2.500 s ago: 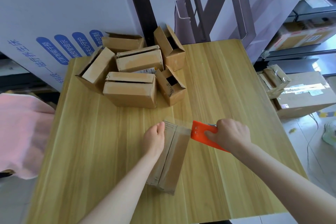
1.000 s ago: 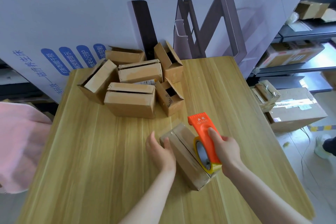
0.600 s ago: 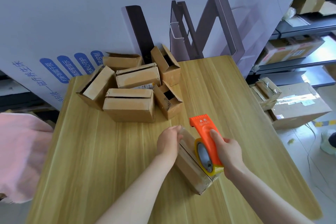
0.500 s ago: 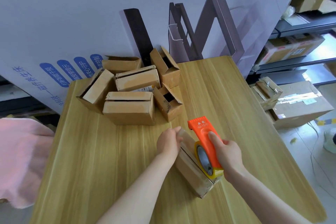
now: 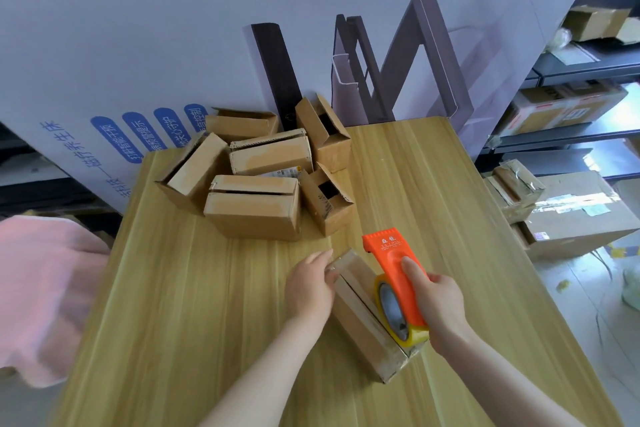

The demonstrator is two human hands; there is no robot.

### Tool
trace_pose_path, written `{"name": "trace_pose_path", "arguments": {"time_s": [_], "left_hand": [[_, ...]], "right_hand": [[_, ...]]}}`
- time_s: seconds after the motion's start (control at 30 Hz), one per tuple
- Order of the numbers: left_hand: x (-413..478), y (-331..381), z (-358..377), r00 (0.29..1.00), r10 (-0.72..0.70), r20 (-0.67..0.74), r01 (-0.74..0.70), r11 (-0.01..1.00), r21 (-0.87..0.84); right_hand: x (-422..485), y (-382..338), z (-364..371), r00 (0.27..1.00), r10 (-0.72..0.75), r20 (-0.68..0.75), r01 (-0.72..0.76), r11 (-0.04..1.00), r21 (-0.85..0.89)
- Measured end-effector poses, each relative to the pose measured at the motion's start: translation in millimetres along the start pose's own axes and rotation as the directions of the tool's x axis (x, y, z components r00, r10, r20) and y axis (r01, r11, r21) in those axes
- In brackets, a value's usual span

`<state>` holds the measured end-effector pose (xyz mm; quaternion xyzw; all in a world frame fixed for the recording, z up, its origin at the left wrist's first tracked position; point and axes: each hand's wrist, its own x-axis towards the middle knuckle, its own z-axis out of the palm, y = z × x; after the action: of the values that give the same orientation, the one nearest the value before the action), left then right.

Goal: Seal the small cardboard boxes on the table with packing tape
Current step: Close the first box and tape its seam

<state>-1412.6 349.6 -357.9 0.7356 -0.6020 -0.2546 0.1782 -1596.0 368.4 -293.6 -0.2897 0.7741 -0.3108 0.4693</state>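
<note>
Lying diagonally on the table (image 5: 194, 288) between both hands, the box (image 5: 358, 321) runs far-left to near-right. The left hand (image 5: 308, 289) grips its far end; the right hand (image 5: 436, 298), nearer the seam, clasps the dispenser (image 5: 389, 255) atop it.

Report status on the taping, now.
Left hand holds small cardboard box at far end. Right hand grips tape dispenser on its top. Unsealed boxes behind, clear.

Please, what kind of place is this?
Probably a packing or stockroom area: small cardboard boxes piled on a wooden table, an orange tape dispenser in the right hand, and shelves holding parcels at the right.
</note>
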Motion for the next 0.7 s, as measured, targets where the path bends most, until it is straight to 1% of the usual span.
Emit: {"name": "trace_pose_path", "arguments": {"time_s": [0.03, 0.07, 0.13, 0.17, 0.2, 0.27, 0.3, 0.37, 0.4, 0.47, 0.53, 0.57, 0.7], "left_hand": [[-5.4, -5.8, 0.5, 1.0, -0.004, 0.013, 0.004, 1.0, -0.013], [-7.5, -10.2, 2.0, 0.998, -0.033, 0.056, 0.035, 0.999, -0.036], [-6.3, -14.7, 4.6, 0.978, -0.121, 0.169, 0.13, 0.99, -0.046], [-5.1, -15.4, 4.6, 0.97, -0.154, 0.187, 0.162, 0.986, -0.029], [-5.1, -15.5, 4.2, 0.972, -0.173, 0.161, 0.179, 0.984, -0.019], [-10.5, -16.9, 4.2, 0.979, -0.205, 0.009, 0.205, 0.976, -0.076], [-16.7, -17.3, 4.2, 0.964, -0.253, -0.078, 0.241, 0.961, -0.138], [-29.9, -18.1, 6.8, 0.9, -0.388, -0.196, 0.321, 0.898, -0.302], [-35.0, -19.0, 9.7, 0.869, -0.447, -0.212, 0.352, 0.859, -0.371], [-39.6, -20.0, 13.2, 0.838, -0.512, -0.188, 0.382, 0.797, -0.468], [-40.1, -17.0, 12.7, 0.837, -0.532, -0.129, 0.396, 0.752, -0.527], [-40.1, -15.4, 12.1, 0.849, -0.518, -0.104, 0.391, 0.748, -0.536], [-38.3, -13.5, 9.4, 0.919, -0.39, -0.051, 0.314, 0.805, -0.504]], "right_hand": [[-1.7, 0.6, 0.4, 1.0, -0.01, -0.001, 0.01, 1.0, -0.003], [-2.9, 1.4, 1.0, 1.0, -0.021, 0.002, 0.021, 1.0, -0.009], [-6.2, 3.7, 1.8, 0.999, -0.034, 0.006, 0.034, 0.999, -0.021], [-7.8, 4.0, 2.4, 0.999, -0.042, 0.009, 0.043, 0.999, -0.024], [-9.0, 3.5, 3.6, 0.999, -0.047, 0.018, 0.048, 0.999, -0.025], [-10.8, -0.8, 5.7, 0.998, -0.05, 0.031, 0.051, 0.998, -0.029], [-10.4, -2.8, 6.6, 0.998, -0.054, 0.029, 0.055, 0.998, -0.033], [-9.3, -4.6, 7.6, 0.998, -0.056, 0.017, 0.056, 0.997, -0.046], [-9.6, -4.8, 7.9, 0.998, -0.054, 0.013, 0.054, 0.997, -0.052], [-10.4, -3.4, 8.1, 0.999, -0.051, 0.008, 0.052, 0.997, -0.058], [-10.5, -1.9, 8.1, 0.999, -0.038, 0.009, 0.038, 0.998, -0.059], [-10.4, -1.5, 8.0, 0.999, -0.033, 0.01, 0.033, 0.998, -0.059], [-7.9, -1.5, 6.8, 1.0, -0.019, 0.001, 0.019, 0.999, -0.049]]}}
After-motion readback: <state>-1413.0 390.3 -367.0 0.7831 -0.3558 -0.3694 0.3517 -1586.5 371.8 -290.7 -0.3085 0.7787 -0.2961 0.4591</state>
